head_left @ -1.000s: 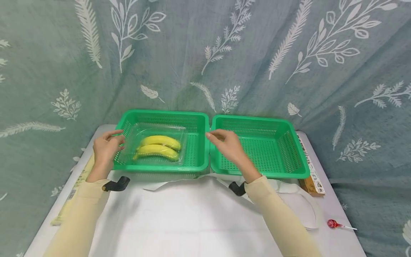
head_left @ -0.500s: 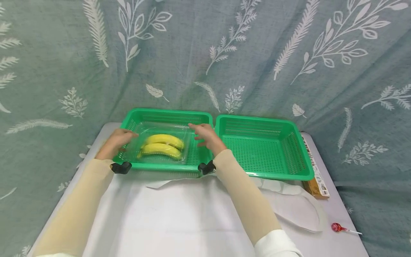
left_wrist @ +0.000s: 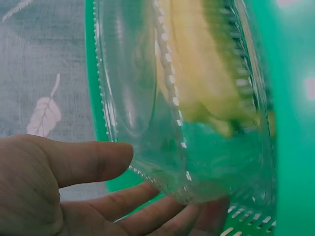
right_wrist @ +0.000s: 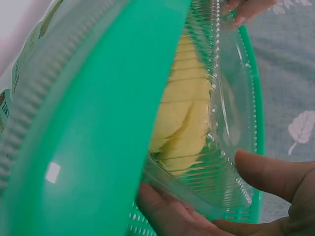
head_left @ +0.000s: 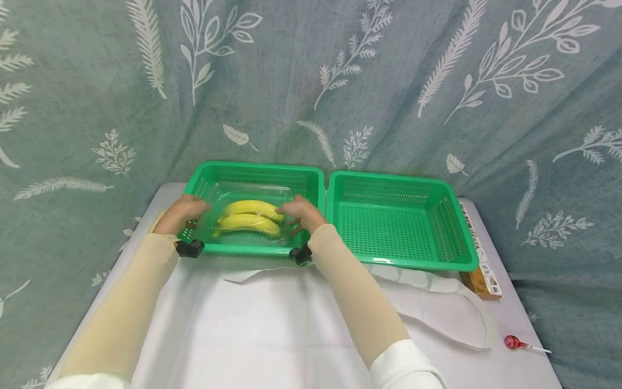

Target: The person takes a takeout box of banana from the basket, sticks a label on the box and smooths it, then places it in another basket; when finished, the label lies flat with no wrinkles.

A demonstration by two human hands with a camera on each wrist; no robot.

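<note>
A clear plastic container [head_left: 214, 208] sits in the left green basket [head_left: 262, 250]. Two yellow bananas [head_left: 248, 221] show through its plastic, lying side by side. At the container's left end, my left hand [head_left: 182, 214] grips it, thumb at the rim and fingers curled under the end in the left wrist view. My right hand [head_left: 302, 213] holds the opposite end; its thumb [right_wrist: 268, 172] meets the edge while the fingers [right_wrist: 172, 211] pass below the side, partly hidden.
A second green basket [head_left: 403, 263] stands to the right with nothing in it. Beyond it lie a printed box [head_left: 481, 281], a white loop-shaped strip [head_left: 478, 319] and a red lollipop [head_left: 512, 341] near the right table edge. A patterned curtain [head_left: 286, 81] hangs behind.
My right hand has moved left from between the baskets to the container's right end. My left hand has shifted right onto its left end. The view has shifted slightly.
</note>
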